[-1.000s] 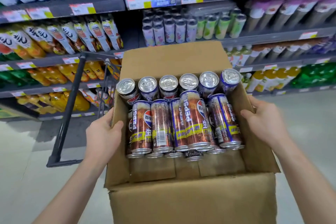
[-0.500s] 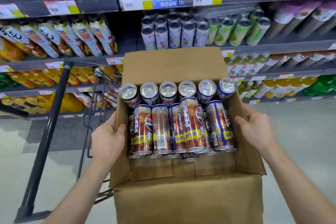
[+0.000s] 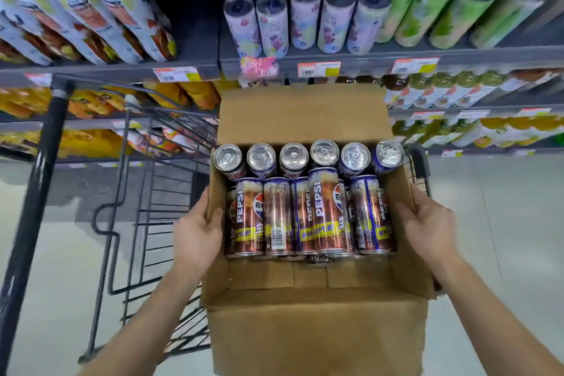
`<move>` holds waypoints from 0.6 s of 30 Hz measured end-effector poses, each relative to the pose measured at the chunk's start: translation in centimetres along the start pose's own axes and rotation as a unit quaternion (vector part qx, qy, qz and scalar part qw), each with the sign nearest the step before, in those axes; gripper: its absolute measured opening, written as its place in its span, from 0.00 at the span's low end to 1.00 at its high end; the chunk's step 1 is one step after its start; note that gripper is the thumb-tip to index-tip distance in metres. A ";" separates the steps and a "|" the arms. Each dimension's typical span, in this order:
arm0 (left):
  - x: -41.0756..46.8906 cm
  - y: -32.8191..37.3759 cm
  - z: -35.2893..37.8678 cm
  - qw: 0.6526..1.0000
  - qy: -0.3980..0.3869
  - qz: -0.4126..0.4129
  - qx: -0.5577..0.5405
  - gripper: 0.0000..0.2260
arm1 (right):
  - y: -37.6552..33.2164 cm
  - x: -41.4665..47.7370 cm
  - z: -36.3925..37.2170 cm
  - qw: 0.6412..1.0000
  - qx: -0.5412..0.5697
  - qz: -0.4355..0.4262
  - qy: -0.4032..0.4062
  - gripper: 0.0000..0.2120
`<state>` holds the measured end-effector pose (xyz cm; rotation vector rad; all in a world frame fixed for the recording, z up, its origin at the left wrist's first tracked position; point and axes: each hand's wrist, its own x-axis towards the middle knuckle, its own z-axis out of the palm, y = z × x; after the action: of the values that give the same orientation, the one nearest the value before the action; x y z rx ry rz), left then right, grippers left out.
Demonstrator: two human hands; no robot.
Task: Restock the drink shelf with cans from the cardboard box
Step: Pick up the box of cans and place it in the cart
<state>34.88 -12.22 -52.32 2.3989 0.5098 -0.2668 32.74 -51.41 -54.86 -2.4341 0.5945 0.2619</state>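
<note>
The cardboard box (image 3: 317, 336), dead center, is gripped by its side walls: left hand (image 3: 198, 235) clamped at 9 o'clock, right hand (image 3: 427, 223) at 3, thumbs over the rims. Inside, the cans (image 3: 329, 213) are packed toward 12.

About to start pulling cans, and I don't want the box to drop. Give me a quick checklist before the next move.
1. Grip on the cardboard box: ok. The left hand and right hand each hold a side wall.
2. Top flaps open: ok. The cans are exposed.
3. Cans settled: ok. The back row stands upright and the front ones lie on their sides.
4. Free hand for picking: not ok. Both hands are on the box.
5. Support under the box: cannot tell. Its underside is hidden, and the cart shows at its left.
6. Slot for these cans: cannot tell. No matching cans show on the shelves.
</note>
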 end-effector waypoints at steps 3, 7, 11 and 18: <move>0.8 -1.6 2.9 1.000 -0.004 -0.014 0.009 0.23 | 1.4 1.3 2.2 1.000 0.003 0.013 -0.016 0.23; 1.7 -3.9 7.0 0.999 -0.006 -0.034 0.006 0.24 | 3.7 2.9 5.2 0.998 0.022 0.045 -0.025 0.22; 2.9 -5.7 10.6 1.000 -0.005 -0.018 0.004 0.23 | 6.2 4.4 8.0 0.997 0.008 0.058 -0.040 0.21; 5.2 -8.6 16.2 0.999 -0.022 -0.039 -0.004 0.22 | 9.9 6.8 12.3 0.995 0.016 0.089 -0.039 0.23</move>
<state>34.93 -15.09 -71.14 2.3625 0.5822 -0.3508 33.52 -53.41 -71.91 -2.3305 0.7745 0.4147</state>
